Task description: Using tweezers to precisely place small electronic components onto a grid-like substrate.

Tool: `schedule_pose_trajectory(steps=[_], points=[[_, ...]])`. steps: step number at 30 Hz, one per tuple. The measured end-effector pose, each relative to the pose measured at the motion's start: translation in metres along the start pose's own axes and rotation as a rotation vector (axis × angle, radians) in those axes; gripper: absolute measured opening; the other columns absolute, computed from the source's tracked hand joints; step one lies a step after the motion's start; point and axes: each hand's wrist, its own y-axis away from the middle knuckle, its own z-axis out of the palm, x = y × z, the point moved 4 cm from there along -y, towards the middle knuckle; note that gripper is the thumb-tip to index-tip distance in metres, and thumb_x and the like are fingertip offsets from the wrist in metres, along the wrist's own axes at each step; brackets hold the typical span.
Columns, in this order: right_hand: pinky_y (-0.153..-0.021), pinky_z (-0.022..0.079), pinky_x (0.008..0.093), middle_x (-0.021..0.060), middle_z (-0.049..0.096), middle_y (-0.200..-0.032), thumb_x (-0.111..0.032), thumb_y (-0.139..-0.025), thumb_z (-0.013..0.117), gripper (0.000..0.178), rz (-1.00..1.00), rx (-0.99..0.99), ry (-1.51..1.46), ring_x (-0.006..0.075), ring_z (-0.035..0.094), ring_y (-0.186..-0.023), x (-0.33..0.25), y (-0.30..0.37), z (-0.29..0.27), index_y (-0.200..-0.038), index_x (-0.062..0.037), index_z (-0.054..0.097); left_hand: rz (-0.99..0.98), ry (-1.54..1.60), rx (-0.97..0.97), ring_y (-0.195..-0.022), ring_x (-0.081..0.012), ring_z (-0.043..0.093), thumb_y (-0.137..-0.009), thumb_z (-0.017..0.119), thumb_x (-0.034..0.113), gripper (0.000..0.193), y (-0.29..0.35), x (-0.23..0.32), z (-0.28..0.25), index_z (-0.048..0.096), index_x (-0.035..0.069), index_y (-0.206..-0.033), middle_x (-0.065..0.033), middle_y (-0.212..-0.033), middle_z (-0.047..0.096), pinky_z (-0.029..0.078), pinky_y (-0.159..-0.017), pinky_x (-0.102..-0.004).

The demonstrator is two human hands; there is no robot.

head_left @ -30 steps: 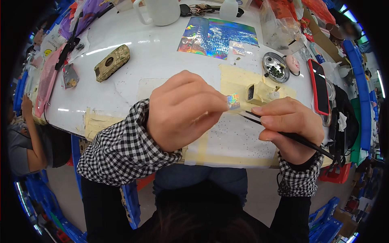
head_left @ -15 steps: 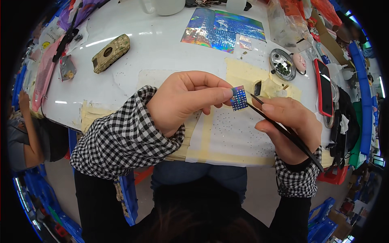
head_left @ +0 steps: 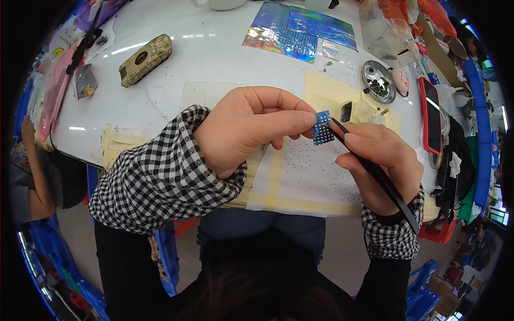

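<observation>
Between thumb and forefinger, my left hand (head_left: 251,120) pinches a small shiny blue sheet (head_left: 323,132) dotted with rows of tiny squares. My right hand (head_left: 385,160) is closed around black tweezers (head_left: 377,174), whose tips reach the right edge of that sheet; whether they grip a piece is too small to tell. Below the hands lies white paper (head_left: 300,184) scattered with many tiny dark specks and edged with yellowish tape. Past the right hand, a round metal dish (head_left: 378,72) holds small dark green bits.
A camouflage-patterned toy vehicle hull (head_left: 145,60) stands at the left of the table. Larger holographic sheets (head_left: 300,29) lie at the back. A red-cased phone (head_left: 430,115) rests on the right, a pink comb (head_left: 56,99) far left. Another person's arm (head_left: 35,171) shows at the left.
The tweezers' tips have closed in on the small sheet, from slightly apart to touching or overlapping its edge. The table view has shifted slightly. My left hand keeps its pinch.
</observation>
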Motion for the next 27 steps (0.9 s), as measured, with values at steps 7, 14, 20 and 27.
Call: schedule_pose_trajectory(steps=[7, 14, 20, 27], points=[[-0.07, 0.052, 0.0339, 0.0196, 0.068, -0.093, -0.009, -0.077, 0.073, 0.03, 0.003, 0.0, 0.01, 0.0268, 0.067, -0.081, -0.0015, -0.0008, -0.0002, -0.1, -0.0037, 0.055, 0.02, 0.001, -0.004, -0.067, -0.0049, 0.049, -0.086, 0.063, 0.019, 0.018, -0.0005, -0.0011, 0.0002, 0.064, 0.002, -0.094, -0.0027, -0.083, 0.064, 0.039, -0.061, -0.0193], [-0.07, 0.052, 0.0338, 0.0197, 0.068, -0.093, -0.008, -0.077, 0.073, 0.027, 0.008, -0.003, 0.018, 0.0263, 0.067, -0.082, -0.0023, -0.001, 0.0006, -0.098, -0.003, 0.056, 0.043, -0.04, -0.01, -0.067, -0.0049, 0.049, -0.086, 0.063, 0.018, 0.018, -0.0011, -0.0015, 0.0002, 0.064, 0.002, -0.094, -0.0027, -0.084, 0.064, 0.04, -0.062, -0.0195], [-0.071, 0.053, 0.0338, 0.0191, 0.068, -0.094, -0.009, -0.077, 0.073, 0.027, 0.028, -0.004, 0.005, 0.0273, 0.067, -0.082, -0.0037, 0.0004, 0.0, -0.097, -0.0041, 0.056, -0.038, 0.054, -0.007, -0.067, -0.0059, 0.05, -0.087, 0.061, 0.018, 0.018, -0.0009, -0.0035, 0.0015, 0.063, 0.002, -0.095, -0.0018, -0.081, 0.062, 0.041, -0.063, -0.0206], [-0.07, 0.053, 0.034, 0.019, 0.067, -0.095, -0.012, -0.078, 0.073, 0.031, -0.101, 0.026, 0.024, 0.0286, 0.067, -0.082, -0.007, 0.0001, -0.0006, -0.1, -0.0048, 0.054, -0.112, 0.152, -0.033, -0.066, -0.0078, 0.051, -0.088, 0.059, 0.019, 0.02, 0.001, -0.0015, 0.0056, 0.061, 0.001, -0.094, -0.0024, -0.079, 0.061, 0.041, -0.063, -0.0221]])
